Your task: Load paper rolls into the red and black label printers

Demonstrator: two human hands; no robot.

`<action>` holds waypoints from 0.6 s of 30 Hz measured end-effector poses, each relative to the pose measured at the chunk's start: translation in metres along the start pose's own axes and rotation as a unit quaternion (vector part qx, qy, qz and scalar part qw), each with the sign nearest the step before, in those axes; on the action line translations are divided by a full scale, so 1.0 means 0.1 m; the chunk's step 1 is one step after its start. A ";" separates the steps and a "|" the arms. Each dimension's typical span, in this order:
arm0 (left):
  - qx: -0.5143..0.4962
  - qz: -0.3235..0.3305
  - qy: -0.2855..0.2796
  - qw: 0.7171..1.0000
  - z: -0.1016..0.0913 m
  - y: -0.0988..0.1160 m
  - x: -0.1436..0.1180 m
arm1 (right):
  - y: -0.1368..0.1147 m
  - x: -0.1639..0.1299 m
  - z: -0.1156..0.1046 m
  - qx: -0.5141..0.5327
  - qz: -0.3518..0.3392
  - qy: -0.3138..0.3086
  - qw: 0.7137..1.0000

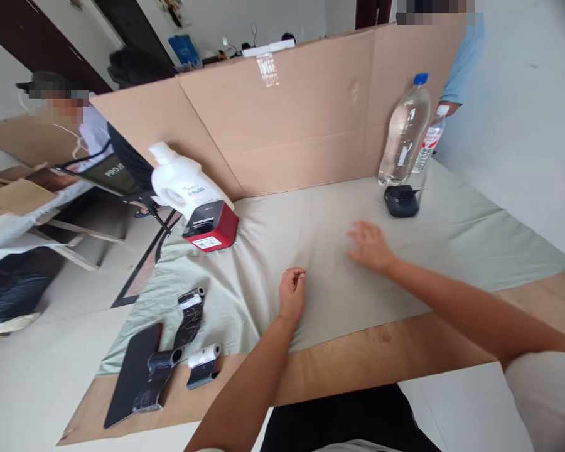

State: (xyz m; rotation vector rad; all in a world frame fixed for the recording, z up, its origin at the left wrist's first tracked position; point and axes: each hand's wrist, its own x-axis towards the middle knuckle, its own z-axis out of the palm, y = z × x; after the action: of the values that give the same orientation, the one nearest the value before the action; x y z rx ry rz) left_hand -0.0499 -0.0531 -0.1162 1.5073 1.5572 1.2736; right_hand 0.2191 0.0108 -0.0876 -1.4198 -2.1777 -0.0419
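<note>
Both forearms are bare from wrist to elbow, with no watch, ring or bracelet on the left hand (292, 292) or the right hand (370, 247). A pale, whitish sleeve edge shows at the near right; black clothing covers the lap near the bottom.

I have a single view, worn on the head, tilted forward and down onto the table (405, 351) from close above its near edge. It faces the cardboard screen (311, 119) standing along the far side.
</note>
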 end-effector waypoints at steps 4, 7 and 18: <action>0.015 0.021 -0.020 0.999 0.03 0.05 0.00 | 0.96 0.80 -0.31 -0.139 0.188 0.034 0.972; 0.021 0.012 -0.026 0.999 0.02 0.07 0.00 | 1.28 0.94 -0.46 -0.166 0.328 -0.029 0.929; 0.012 0.011 -0.053 0.998 0.02 0.09 0.00 | 0.92 0.47 -0.45 -0.103 0.427 -0.027 0.898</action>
State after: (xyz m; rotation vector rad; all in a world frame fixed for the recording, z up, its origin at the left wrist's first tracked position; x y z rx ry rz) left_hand -0.0448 -0.0539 -0.1082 1.5851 1.4973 1.1713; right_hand 0.3028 0.0778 -0.0519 -2.4001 -1.4377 0.0889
